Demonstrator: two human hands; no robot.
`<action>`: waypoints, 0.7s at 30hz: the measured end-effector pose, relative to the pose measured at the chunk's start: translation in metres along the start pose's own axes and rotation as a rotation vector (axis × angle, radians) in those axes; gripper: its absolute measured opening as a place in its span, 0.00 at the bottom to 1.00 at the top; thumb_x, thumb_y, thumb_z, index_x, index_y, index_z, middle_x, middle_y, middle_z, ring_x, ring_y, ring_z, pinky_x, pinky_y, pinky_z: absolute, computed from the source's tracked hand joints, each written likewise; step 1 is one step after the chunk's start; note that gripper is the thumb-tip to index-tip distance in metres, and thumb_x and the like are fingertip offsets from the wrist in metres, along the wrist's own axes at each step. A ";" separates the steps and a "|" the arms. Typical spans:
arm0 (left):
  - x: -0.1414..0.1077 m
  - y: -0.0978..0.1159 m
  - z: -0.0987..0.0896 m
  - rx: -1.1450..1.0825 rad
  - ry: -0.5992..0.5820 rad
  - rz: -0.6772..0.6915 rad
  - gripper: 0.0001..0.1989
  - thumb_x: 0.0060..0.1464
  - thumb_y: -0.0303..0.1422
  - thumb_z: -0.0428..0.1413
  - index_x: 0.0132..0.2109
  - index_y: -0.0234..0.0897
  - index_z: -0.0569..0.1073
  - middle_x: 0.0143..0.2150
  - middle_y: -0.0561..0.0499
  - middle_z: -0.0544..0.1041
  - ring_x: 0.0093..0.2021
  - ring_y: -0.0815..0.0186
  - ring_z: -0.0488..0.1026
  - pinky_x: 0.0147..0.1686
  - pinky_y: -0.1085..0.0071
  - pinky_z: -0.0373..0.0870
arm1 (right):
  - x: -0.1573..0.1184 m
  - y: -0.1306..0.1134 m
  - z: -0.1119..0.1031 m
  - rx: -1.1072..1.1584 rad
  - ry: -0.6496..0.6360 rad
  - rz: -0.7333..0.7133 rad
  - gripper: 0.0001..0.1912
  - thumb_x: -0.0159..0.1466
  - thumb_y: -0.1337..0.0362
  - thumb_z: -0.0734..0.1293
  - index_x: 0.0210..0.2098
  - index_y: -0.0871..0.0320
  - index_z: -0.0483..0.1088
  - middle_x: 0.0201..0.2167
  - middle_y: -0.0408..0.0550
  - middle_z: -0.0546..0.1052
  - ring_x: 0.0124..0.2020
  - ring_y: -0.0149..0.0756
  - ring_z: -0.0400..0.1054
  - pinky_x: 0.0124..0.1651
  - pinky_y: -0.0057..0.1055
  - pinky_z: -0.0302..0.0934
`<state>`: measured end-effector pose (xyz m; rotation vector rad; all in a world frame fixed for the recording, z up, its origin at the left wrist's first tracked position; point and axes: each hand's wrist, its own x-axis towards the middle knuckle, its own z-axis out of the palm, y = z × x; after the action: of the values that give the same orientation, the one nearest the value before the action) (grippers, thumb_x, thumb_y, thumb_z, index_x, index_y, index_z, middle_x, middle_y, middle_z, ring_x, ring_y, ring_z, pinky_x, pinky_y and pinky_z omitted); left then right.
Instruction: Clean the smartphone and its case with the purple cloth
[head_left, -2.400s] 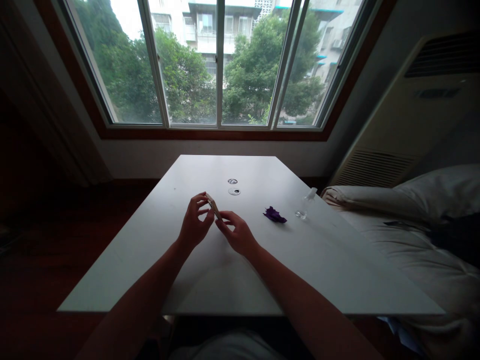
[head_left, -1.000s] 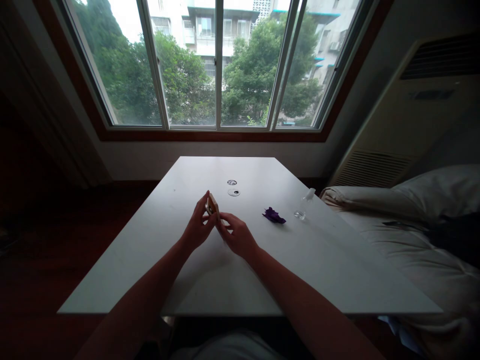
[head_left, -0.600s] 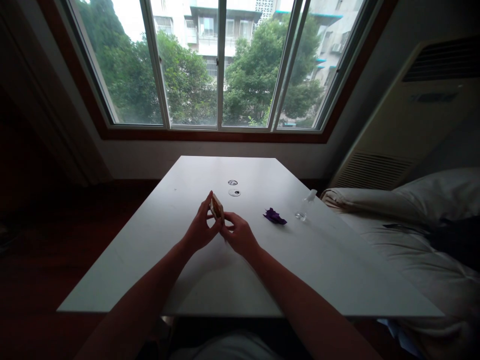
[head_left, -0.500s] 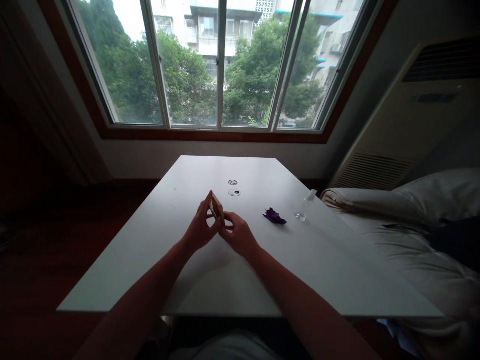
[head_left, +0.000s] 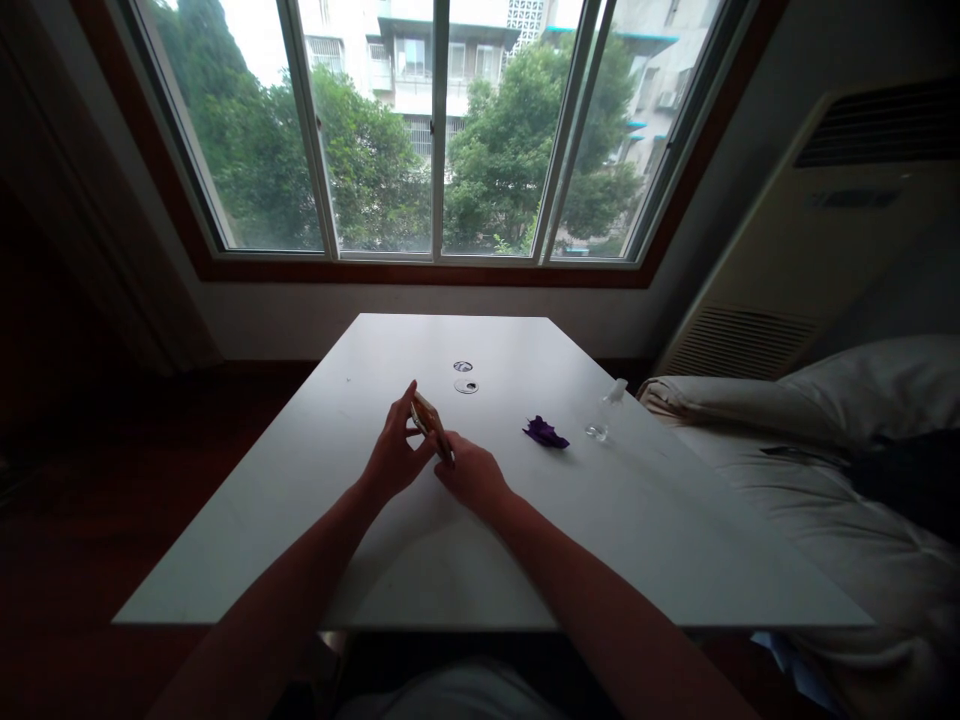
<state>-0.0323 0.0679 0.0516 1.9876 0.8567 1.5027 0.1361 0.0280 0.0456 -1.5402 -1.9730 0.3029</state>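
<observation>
Above the middle of the white table (head_left: 300, 540), I hold a slim phone (head_left: 429, 418) tilted between both hands. Its face is brownish and its edge pale. My left hand (head_left: 395, 452) grips the left end, with fingers along the far edge and thumb on the near side. At the lower right end, my right hand (head_left: 474, 474) is closed round the phone; most of its fingertips are hidden. To the right lies a crumpled purple cloth (head_left: 546, 432). Beyond it stands a small clear spray bottle (head_left: 604, 412).
Two flat round pieces with dark markings, an upper disc (head_left: 463, 366) and a lower disc (head_left: 466, 386), lie on the table past my hands. A padded bed cover (head_left: 750, 470) borders the right side. A window (head_left: 435, 150) fills the wall behind.
The phone has turned and tipped slightly, showing more of its face. My right hand has moved a little lower, its fingers closing further round the phone. The cloth and bottle stay put.
</observation>
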 end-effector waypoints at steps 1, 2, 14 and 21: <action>0.000 0.000 0.001 -0.001 0.006 -0.001 0.45 0.56 0.27 0.59 0.75 0.52 0.48 0.65 0.42 0.62 0.61 0.56 0.68 0.51 0.59 0.79 | 0.000 0.000 0.001 -0.013 0.005 -0.002 0.24 0.61 0.67 0.65 0.58 0.48 0.68 0.43 0.48 0.80 0.38 0.45 0.74 0.39 0.35 0.62; 0.000 0.001 0.001 -0.002 0.011 -0.003 0.45 0.56 0.27 0.58 0.75 0.52 0.48 0.66 0.42 0.61 0.61 0.56 0.68 0.50 0.59 0.79 | 0.001 0.000 0.001 -0.024 0.009 -0.007 0.24 0.61 0.67 0.64 0.57 0.49 0.68 0.43 0.48 0.80 0.38 0.45 0.75 0.39 0.35 0.62; -0.001 -0.007 0.001 0.016 0.035 -0.045 0.47 0.56 0.27 0.57 0.76 0.49 0.43 0.68 0.37 0.59 0.65 0.51 0.64 0.48 0.59 0.78 | 0.003 0.009 0.008 0.013 -0.009 0.099 0.18 0.60 0.65 0.68 0.50 0.54 0.72 0.42 0.50 0.79 0.39 0.40 0.72 0.39 0.32 0.58; -0.003 -0.015 0.005 0.018 0.018 -0.059 0.49 0.58 0.29 0.57 0.76 0.49 0.37 0.69 0.37 0.57 0.66 0.52 0.63 0.53 0.56 0.76 | 0.008 0.010 0.002 -0.077 -0.060 0.091 0.12 0.61 0.66 0.67 0.45 0.57 0.73 0.39 0.48 0.78 0.37 0.37 0.71 0.36 0.29 0.53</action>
<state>-0.0307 0.0756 0.0379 1.9473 0.9311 1.4874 0.1421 0.0386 0.0408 -1.6915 -1.9846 0.3180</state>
